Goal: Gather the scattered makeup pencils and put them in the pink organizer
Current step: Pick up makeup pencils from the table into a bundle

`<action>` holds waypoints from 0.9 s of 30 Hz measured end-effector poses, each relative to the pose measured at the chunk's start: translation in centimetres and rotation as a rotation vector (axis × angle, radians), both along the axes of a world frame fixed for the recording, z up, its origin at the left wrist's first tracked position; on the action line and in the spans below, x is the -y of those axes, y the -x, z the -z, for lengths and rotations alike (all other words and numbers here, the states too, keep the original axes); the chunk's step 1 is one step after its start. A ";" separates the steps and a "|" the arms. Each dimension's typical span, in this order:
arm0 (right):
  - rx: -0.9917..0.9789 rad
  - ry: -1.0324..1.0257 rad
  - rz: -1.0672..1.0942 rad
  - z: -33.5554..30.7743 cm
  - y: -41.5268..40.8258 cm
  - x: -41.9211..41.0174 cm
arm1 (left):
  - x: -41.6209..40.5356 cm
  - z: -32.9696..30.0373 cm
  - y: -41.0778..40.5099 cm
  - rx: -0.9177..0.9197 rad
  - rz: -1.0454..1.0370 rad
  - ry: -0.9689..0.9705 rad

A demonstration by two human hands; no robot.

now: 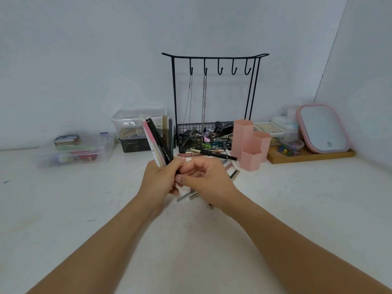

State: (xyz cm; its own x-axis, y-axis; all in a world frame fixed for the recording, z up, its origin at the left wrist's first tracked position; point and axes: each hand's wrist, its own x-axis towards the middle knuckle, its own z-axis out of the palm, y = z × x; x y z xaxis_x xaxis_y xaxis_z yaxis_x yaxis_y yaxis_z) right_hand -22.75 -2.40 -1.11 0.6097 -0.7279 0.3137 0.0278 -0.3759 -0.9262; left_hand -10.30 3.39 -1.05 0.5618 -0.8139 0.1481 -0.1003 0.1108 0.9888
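Midway, a fistful of pencils and more on the table

Centrally in the frame, the left hand (158, 179) gripped a bundle of makeup pencils (156, 143), fingers curled round their lower ends so that the bundle stood up and leaned toward the upper left. A black pencil with white lettering lay at the front of the bundle, with pink and white ones behind it. The right hand (203, 177) sat just right of the left, touching it, its fingers curled and its fingertips pinching at the base of the bundle; whether it held a separate pencil I could not tell.

Beyond the hands, right of centre, the pink organizer (251, 145) stood on the white table (84, 209), made of three hexagonal tubes of stepped heights, the shortest nearest the camera. Loose pencils (212, 153) lay scattered on the table between the hands and the organizer, a long black one crossing the top of the pile and nearly reaching the organizer's side. Two silver-tipped pencil ends (187, 195) showed below the hands.

Behind the pile stood a black wire jewelry stand (214, 60) with hooks, two chains hanging from it, and a wire basket of oddments at its foot. A clear lidded box (135, 122) sat left of the stand, a shallow clear tray (78, 149) at far left, and a pink-framed mirror (323, 128) leaned at far right.
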 end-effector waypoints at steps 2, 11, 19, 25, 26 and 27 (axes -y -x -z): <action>0.003 -0.016 0.043 -0.2 0.2 -0.1 | -0.1 -0.3 0.1 0.010 -0.019 -0.001; -0.009 -0.094 -0.091 -1.8 0.2 -1.5 | -0.6 -0.5 0.8 0.258 0.142 -0.051; 0.130 -0.319 0.209 -2.1 -0.5 -1.3 | -0.9 -0.3 1.1 0.510 0.197 -0.096; -0.023 -0.207 0.058 -1.4 -0.6 -0.9 | -0.9 0.4 1.7 0.331 0.229 -0.071; -0.055 -0.184 0.052 -1.2 -0.6 -0.7 | -0.8 0.3 1.8 0.329 0.239 -0.058; -0.074 -0.157 0.032 -1.3 -0.6 -0.6 | -0.8 0.2 2.0 0.342 0.241 -0.049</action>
State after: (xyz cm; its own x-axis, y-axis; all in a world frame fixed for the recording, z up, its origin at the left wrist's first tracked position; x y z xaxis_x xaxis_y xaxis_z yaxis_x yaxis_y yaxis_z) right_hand -22.17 -1.80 0.20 0.6022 -0.7841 0.1500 -0.0522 -0.2261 -0.9727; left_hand -12.28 4.19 -1.25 0.2798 -0.9266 0.2511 -0.4005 0.1250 0.9077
